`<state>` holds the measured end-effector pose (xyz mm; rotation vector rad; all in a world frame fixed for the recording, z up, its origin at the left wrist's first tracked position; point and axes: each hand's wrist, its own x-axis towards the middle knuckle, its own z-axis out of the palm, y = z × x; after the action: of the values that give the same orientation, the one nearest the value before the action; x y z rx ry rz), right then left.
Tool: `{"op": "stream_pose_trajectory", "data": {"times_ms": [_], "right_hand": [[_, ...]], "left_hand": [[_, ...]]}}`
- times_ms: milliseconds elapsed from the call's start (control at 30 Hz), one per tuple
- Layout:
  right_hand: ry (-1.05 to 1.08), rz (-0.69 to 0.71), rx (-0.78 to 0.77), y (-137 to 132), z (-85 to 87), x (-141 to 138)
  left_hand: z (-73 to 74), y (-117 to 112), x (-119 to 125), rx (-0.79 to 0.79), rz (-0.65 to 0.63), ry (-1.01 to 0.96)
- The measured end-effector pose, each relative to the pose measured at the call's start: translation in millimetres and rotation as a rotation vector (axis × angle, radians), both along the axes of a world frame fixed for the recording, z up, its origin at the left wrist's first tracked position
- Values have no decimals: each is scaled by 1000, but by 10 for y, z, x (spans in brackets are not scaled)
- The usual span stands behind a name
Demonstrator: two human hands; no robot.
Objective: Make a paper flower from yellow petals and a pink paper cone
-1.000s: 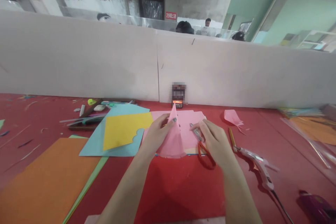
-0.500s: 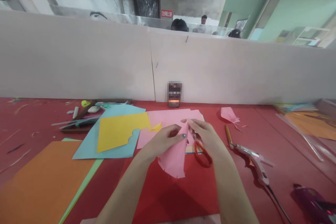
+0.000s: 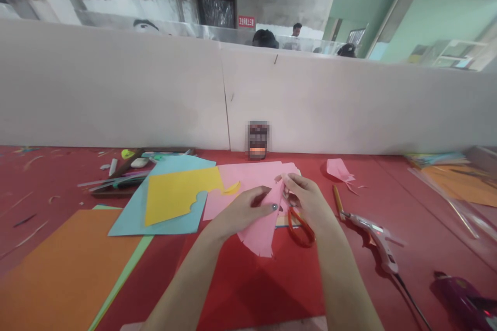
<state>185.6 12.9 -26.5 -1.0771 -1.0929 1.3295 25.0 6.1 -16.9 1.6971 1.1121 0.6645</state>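
Note:
A pink paper cone (image 3: pixel 261 232) with small cuts along its wide lower edge hangs between my hands. My left hand (image 3: pixel 252 207) is closed on its side, the thumb lying across the front. With the fingertips of my right hand (image 3: pixel 301 189) I pinch the narrow top. Just beneath the right hand are the red handles of a pair of scissors (image 3: pixel 302 227); their blades are mostly hidden. Sheets of pink paper (image 3: pixel 248 170) lie flat behind the hands, and red paper (image 3: pixel 264 289) is below the cone.
On the left are yellow (image 3: pixel 171 194), blue (image 3: pixel 128 222) and orange paper (image 3: pixel 66 253), with a tool tray (image 3: pixel 112 192) behind. To the right lie a glue gun (image 3: pixel 375 232) with its cord, a purple tool (image 3: pixel 462 295) and a pink paper scrap (image 3: pixel 339 169). A white partition (image 3: pixel 330 103) closes off the back.
The cone's top has shifted slightly right with my right hand, and its lower edge has risen a little. Both hands keep their hold on it.

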Motion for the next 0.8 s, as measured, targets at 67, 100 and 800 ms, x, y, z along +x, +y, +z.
{"op": "stream_pose_trajectory", "data": {"times_ms": [67, 100, 800], "right_hand": [[-38, 17, 3, -12, 25, -6], [-73, 20, 3, -18, 36, -10], [-286, -5, 126, -35, 21, -59]], "left_hand": [[-24, 13, -9, 9, -3, 38], [-39, 22, -14, 14, -2, 59], [-59, 24, 41, -85, 175, -213]]}}
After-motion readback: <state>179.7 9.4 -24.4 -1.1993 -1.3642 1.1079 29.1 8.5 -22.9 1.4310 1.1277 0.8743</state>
